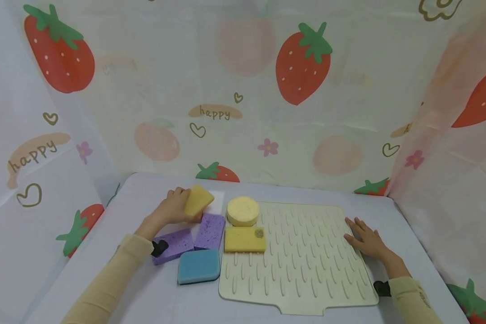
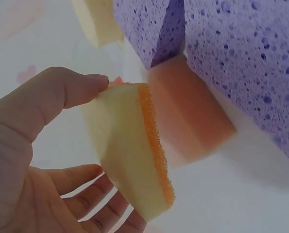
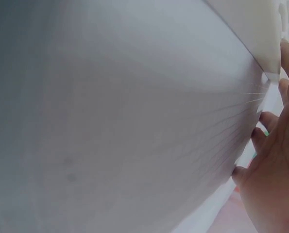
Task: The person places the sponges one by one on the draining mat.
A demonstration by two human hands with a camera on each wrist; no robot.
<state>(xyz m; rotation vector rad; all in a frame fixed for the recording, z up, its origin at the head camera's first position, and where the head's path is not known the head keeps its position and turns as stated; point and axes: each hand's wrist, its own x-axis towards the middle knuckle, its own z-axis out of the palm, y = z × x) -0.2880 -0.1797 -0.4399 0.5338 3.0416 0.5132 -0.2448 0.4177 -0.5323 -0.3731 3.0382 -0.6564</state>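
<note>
My left hand [image 1: 173, 208] pinches a yellow sponge [image 1: 198, 200] between thumb and fingers, tilted up over the left side of the table. In the left wrist view this sponge [image 2: 125, 145] shows an orange scouring layer along one face. Just below it are two purple sponges [image 1: 209, 231], and an orange-pink block [image 2: 188, 111] lies beside them. With fingers spread, my right hand [image 1: 366, 240] rests at the right edge of a cream ridged mat [image 1: 308, 261]. On the mat's left side sit a round pale yellow sponge [image 1: 243, 211] and a rectangular yellow sponge [image 1: 243, 240] with a dark round spot.
A blue sponge [image 1: 199, 265] lies left of the mat, in front of the purple ones. Behind the left hand a flat white piece [image 1: 216, 202] shows on the white tablecloth [image 1: 154, 297]. Strawberry-printed curtains [image 1: 251, 121] close off the back and sides.
</note>
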